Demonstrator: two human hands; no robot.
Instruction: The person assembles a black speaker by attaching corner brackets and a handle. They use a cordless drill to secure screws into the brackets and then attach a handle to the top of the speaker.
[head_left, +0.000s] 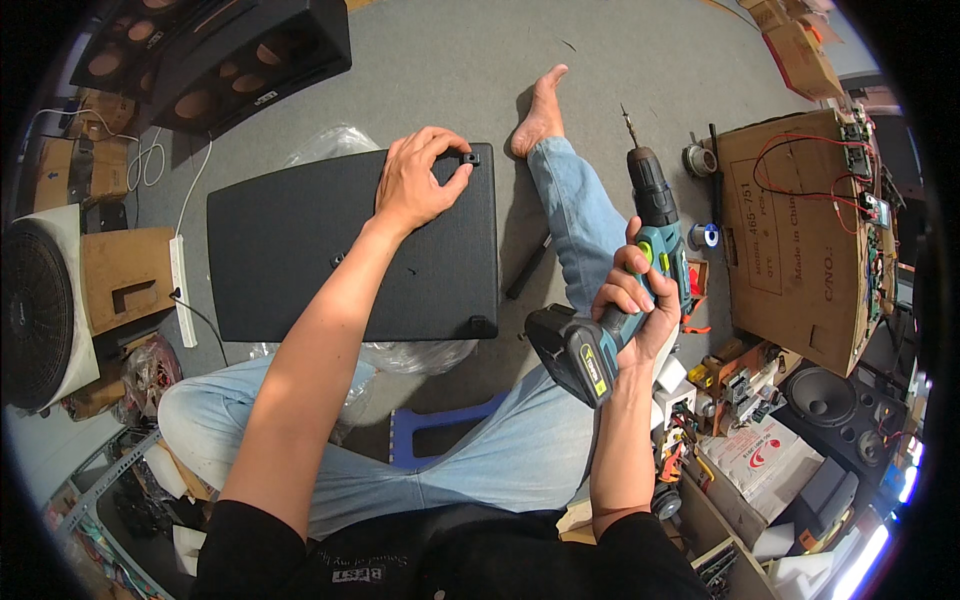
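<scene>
A black speaker cabinet [290, 235] lies flat on the floor in front of me, its textured panel facing up. My left hand [415, 180] rests over its far right corner, with thumb and index finger pinched around a small black corner foot [472, 158]. A similar corner foot [481, 322] sits at the cabinet's near right corner. Raised at the right, my right hand [638, 300] is closed on the handle of a teal cordless drill [660, 238]. The drill's bit [628, 122] points up and away, apart from the cabinet.
Clear plastic wrap [425, 355] shows under the cabinet. A blue step stool [402, 440] stands between my legs. To the right are a large cardboard box [790, 240], a solder spool [704, 236] and a speaker [822, 398]. Black cabinets with round holes [250, 75] stand far left.
</scene>
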